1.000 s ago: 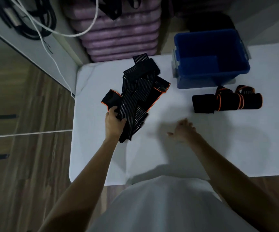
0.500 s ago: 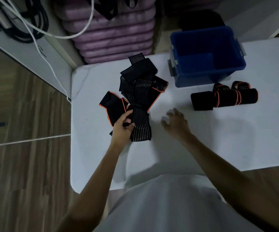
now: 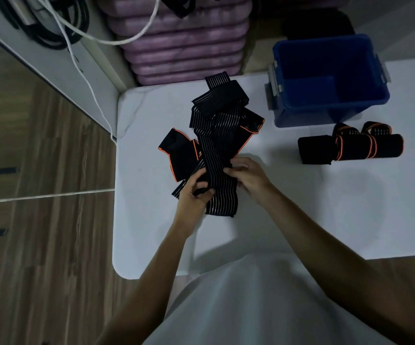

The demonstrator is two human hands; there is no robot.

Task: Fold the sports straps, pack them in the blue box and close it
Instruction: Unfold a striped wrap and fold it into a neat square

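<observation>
Over at nine o'clock it's wood-grain floor (image 3: 39, 245), and up at eleven a white cable (image 3: 84, 70) trails down past a tangle of black cords (image 3: 52, 26) on a pale ledge. Now the white bench (image 3: 325, 220), its rounded corner showing at seven o'clock. On its left half sits the loose pile of sports straps (image 3: 216, 113), black with thin pale stripes, an orange-edged pad (image 3: 179, 155) poking out at nine o'clock of the heap. The left hand (image 3: 192, 195) is clamped on the near end of one striped strap (image 3: 220, 180), thumb on top, fingers curled under its left edge. That strap runs from the pile toward six o'clock and its free end lies flat on the bench just below both hands. The right hand (image 3: 248, 180) pinches the same strap on its right edge, fingertips touching the fabric, just across from the left hand. Behind the pile, at twelve o'clock, a stack of purple cushions (image 3: 181, 46) stands off the bench. Moving on to one o'clock: the blue box (image 3: 301, 118), open on top, grey latches on its sides, sitting at the far edge of the bench; its inside looks dark and I can't tell what it holds. Just in front of it, at two o'clock, a rolled strap bundle (image 3: 350, 148) with orange trim lies on its side, well apart from the hands.
</observation>
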